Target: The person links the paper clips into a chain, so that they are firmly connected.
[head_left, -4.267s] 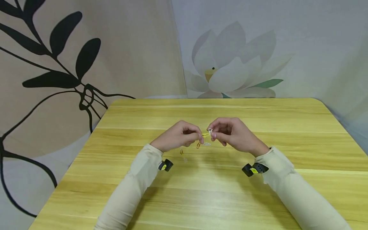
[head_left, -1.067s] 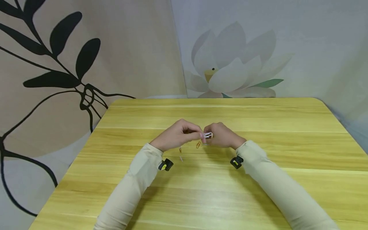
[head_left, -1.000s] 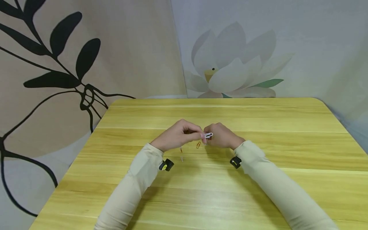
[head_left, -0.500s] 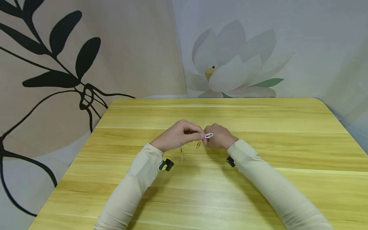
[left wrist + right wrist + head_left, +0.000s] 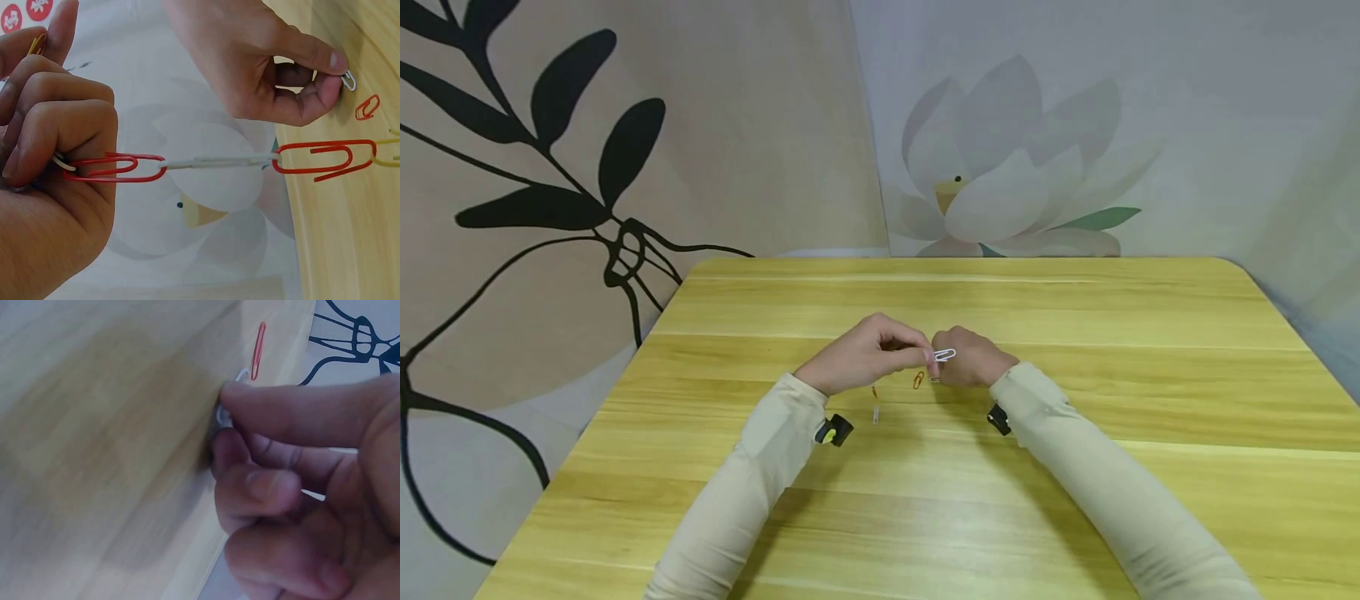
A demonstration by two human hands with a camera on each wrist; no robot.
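My left hand [image 5: 872, 354] pinches a white paper clip [image 5: 945, 355] between thumb and fingertips above the table. Its other fingers curl round a paper clip chain; in the left wrist view a red clip [image 5: 134, 167], a white clip [image 5: 219, 160], another red clip [image 5: 325, 156] and a yellow clip [image 5: 386, 153] hang linked. A yellow clip [image 5: 39, 44] shows at the left fingertips. Down at the tabletop, my right hand [image 5: 973, 357] pinches another white paper clip [image 5: 241, 375] by its side. Close by lies a loose red paper clip [image 5: 258, 350].
The wooden table [image 5: 880, 517] spreads round both hands, its far edge meeting a backdrop cloth [image 5: 760, 125] printed with leaves and a flower. A small black device is strapped at each wrist. The chain's lower end [image 5: 876, 410] hangs below the left hand.
Seconds ago my right hand held a white clip against the left hand's yellow one; now a white clip juts from the left fingertips. The right hand has lowered to the other white clip.
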